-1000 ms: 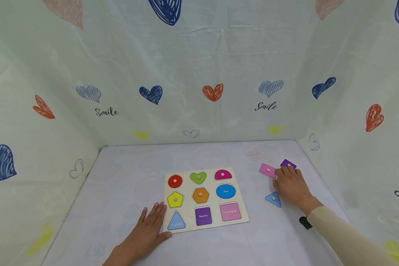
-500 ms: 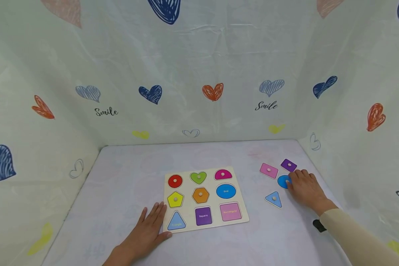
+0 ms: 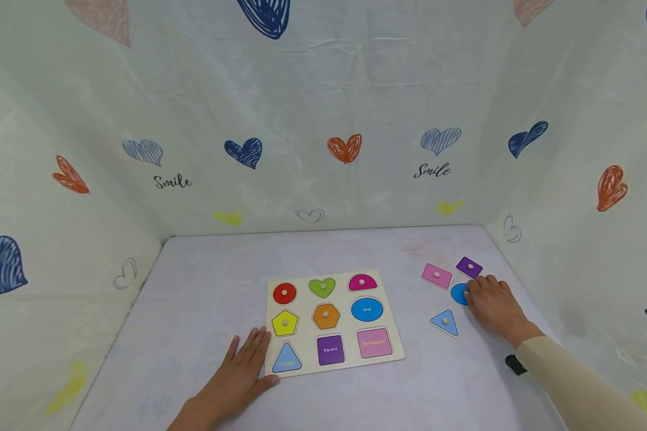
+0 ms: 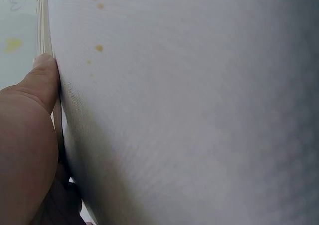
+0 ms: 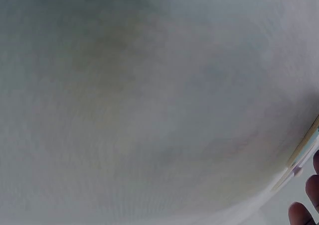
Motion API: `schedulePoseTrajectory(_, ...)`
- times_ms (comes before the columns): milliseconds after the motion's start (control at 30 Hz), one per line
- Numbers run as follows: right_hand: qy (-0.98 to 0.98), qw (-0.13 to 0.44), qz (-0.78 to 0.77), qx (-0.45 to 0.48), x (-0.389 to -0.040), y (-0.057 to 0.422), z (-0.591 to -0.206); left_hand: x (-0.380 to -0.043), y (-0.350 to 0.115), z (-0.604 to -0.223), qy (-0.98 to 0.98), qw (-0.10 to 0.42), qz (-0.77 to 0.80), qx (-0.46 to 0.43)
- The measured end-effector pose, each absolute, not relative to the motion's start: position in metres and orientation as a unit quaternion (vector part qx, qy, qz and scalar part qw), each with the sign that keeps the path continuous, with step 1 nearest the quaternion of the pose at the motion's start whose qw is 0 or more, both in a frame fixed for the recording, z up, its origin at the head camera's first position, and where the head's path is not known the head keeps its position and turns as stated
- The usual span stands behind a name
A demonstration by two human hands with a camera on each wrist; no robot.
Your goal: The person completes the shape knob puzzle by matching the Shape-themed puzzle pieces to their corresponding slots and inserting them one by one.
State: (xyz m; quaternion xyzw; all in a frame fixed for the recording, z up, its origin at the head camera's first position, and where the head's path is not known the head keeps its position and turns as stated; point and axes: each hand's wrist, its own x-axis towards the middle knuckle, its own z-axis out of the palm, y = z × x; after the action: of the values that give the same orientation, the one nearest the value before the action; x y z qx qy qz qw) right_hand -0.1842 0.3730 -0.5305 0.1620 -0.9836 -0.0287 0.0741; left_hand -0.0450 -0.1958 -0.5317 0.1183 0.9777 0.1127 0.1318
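Note:
In the head view my left hand [image 3: 237,374] lies flat with straight fingers against the left edge of the cream puzzle board [image 3: 350,362]. Its thumb touches the board's lower left corner. The board's blue oval, light blue triangle, purple square and pink rectangle places show printed words; the other shapes carry small knobs. At the right, my right hand [image 3: 497,308] pinches a blue oval piece [image 3: 457,294] near its right end, and the knob is hidden. Around it lie a pink rectangle piece [image 3: 435,277], a purple square piece [image 3: 468,267] and a light blue triangle piece [image 3: 443,324].
The white table [image 3: 205,287] is bounded by pale cloth walls [image 3: 302,90] printed with hearts. A black object [image 3: 515,365] sits under the right wrist. Both wrist views show mostly pale table surface [image 4: 174,110].
My right hand has shifted right from over the pieces, baring the blue oval piece and more of the purple square. In the last half second it stays nearly still. The left hand has not moved.

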Motion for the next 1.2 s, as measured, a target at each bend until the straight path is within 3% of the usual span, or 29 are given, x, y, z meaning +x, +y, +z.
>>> schedulePoseTrajectory(667,-0.976,0.116,-0.014,0.183,-0.189,0.362,-0.519,-0.044,-0.195,-0.529,0.977,0.140,0.112,0.113)
schedulePoseTrajectory(1200,-0.968,0.109,0.006,0.227,-0.194,0.322,-0.509,-0.044,-0.196,-0.530,0.978,0.130,0.114,0.120)
